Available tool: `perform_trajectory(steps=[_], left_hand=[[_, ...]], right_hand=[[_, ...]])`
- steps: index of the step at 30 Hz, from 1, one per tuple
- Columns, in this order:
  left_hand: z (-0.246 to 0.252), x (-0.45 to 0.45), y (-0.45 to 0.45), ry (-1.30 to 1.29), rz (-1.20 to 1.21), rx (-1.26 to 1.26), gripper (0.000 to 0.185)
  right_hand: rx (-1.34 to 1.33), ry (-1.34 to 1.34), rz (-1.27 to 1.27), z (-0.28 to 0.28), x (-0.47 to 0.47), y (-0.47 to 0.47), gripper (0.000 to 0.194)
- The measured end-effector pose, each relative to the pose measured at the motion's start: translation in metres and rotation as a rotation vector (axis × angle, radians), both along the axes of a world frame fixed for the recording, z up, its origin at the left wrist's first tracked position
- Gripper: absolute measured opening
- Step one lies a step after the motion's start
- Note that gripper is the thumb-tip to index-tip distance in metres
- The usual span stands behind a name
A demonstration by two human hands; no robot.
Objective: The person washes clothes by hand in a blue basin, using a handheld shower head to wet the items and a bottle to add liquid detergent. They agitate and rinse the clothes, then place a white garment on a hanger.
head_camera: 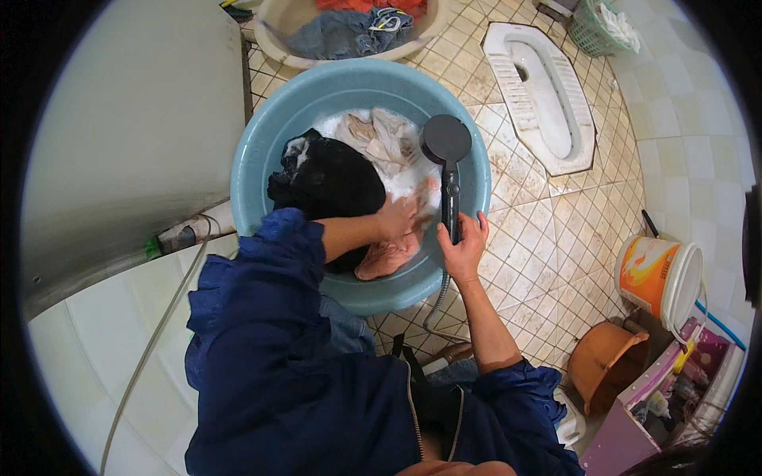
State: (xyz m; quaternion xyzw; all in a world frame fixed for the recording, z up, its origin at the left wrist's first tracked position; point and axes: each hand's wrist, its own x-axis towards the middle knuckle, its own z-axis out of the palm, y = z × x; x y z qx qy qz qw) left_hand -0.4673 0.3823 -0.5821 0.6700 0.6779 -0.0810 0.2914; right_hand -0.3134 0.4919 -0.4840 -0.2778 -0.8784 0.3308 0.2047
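A blue-green plastic basin point(250, 131) holds soapy water and wet cloth. My right hand point(464, 247) grips the black handle of a hand shower point(446, 140) over the basin's right rim; its head rests or hovers near the inner wall, and no spray shows. My left hand point(397, 220), blurred, reaches down to a pink cloth point(387, 262) among the suds; its fingers cannot be made out. Left of it lies a bulging black garment point(339, 175) with foam on it. A beige cloth point(378, 137) lies in the foam at the far side.
Beyond stands a cream basin point(277, 50) with denim point(333, 35) and red cloth. A squat toilet point(550, 107) is set in the tiled floor. At right are a green basket point(595, 33), a white-and-orange bucket point(649, 276), an orange tub point(601, 357) and a purple box point(625, 428).
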Motion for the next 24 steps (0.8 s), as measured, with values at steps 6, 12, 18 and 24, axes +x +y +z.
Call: perform_trajectory(steps=[6, 12, 18, 24], left_hand=[[-0.033, -0.023, 0.030, -0.089, 0.131, 0.083, 0.036], [-0.013, -0.091, 0.027, -0.231, 0.765, 0.379, 0.062], [0.085, -0.090, -0.037, -0.039, 0.345, -0.015, 0.089], [0.159, -0.110, -0.114, 0.226, 0.108, -0.218, 0.020]], right_hand=[[0.019, 0.003, 0.013, -0.001, 0.000, 0.001, 0.037], [0.061, 0.025, 0.021, -0.008, 0.003, 0.002, 0.036], [0.079, 0.047, 0.012, -0.005, -0.001, 0.001, 0.036], [0.074, 0.039, 0.006, -0.002, 0.000, 0.002, 0.035]])
